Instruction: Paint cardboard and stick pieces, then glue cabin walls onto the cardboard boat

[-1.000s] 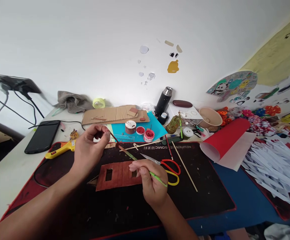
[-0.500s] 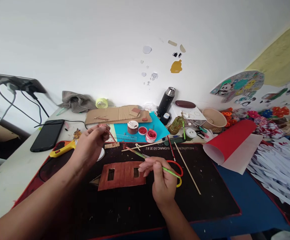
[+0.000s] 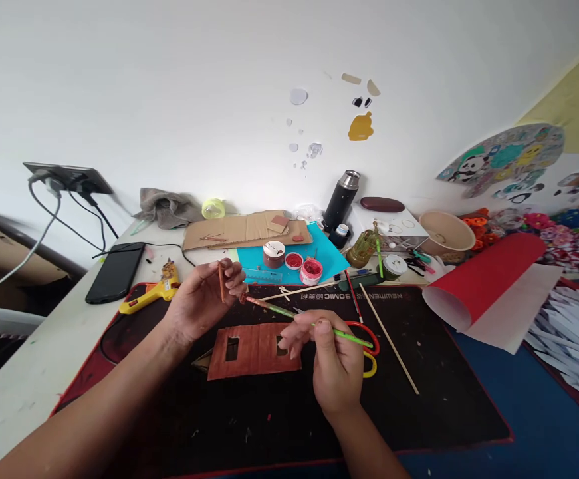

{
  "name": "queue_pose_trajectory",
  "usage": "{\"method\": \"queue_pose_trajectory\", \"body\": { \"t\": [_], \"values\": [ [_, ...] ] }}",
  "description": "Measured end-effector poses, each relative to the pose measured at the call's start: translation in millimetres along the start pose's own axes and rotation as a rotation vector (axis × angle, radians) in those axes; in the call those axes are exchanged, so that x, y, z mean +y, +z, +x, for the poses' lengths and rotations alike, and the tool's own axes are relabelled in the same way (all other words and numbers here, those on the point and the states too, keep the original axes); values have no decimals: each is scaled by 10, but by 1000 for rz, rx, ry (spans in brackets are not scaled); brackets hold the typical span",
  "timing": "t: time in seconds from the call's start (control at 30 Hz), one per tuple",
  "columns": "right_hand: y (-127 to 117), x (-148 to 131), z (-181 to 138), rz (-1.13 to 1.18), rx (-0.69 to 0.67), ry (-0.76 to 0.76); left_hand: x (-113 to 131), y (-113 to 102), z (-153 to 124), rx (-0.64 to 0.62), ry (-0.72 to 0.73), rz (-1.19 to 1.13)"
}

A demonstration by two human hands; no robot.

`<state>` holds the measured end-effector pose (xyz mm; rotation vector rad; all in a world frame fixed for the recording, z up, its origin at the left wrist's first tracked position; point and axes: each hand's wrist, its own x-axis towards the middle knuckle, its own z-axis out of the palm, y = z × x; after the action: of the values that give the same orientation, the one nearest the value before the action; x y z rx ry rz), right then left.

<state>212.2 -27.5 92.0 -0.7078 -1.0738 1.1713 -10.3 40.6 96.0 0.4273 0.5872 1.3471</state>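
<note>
With the left hand (image 3: 202, 298) pinching the reddish stick (image 3: 222, 285) near its top, left of centre, the right hand (image 3: 336, 362), fingers closed round the brush (image 3: 282, 311), should stroke lightly lengthwise.

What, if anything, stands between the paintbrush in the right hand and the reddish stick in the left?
In this view, only curled fingers of the left hand lie between the tip of the paintbrush and the reddish stick. Depth is hard to judge, so they may not block it.
</note>
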Motion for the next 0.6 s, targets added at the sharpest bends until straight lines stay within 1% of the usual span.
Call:
{"method": "queue_pose_trajectory", "body": {
  "t": [0.07, 0.2, 0.4, 0.47, 0.6],
  "values": [
    [21, 3, 30, 54, 16, 43, -24, -19, -2, -3, 8, 98],
    [42, 35, 105, 168, 50, 143, -51, -32, -15, 6, 70, 299],
    [-4, 89, 158, 288, 118, 318, -31, 33, -10, 36, 104, 406],
    [-36, 89, 152, 311, 132, 351, -25, 54, 21, 73, 113, 429],
    [-133, 49, 123, 333, 157, 366, 16, 60, 87, 186, 194, 507]
  ]
}}
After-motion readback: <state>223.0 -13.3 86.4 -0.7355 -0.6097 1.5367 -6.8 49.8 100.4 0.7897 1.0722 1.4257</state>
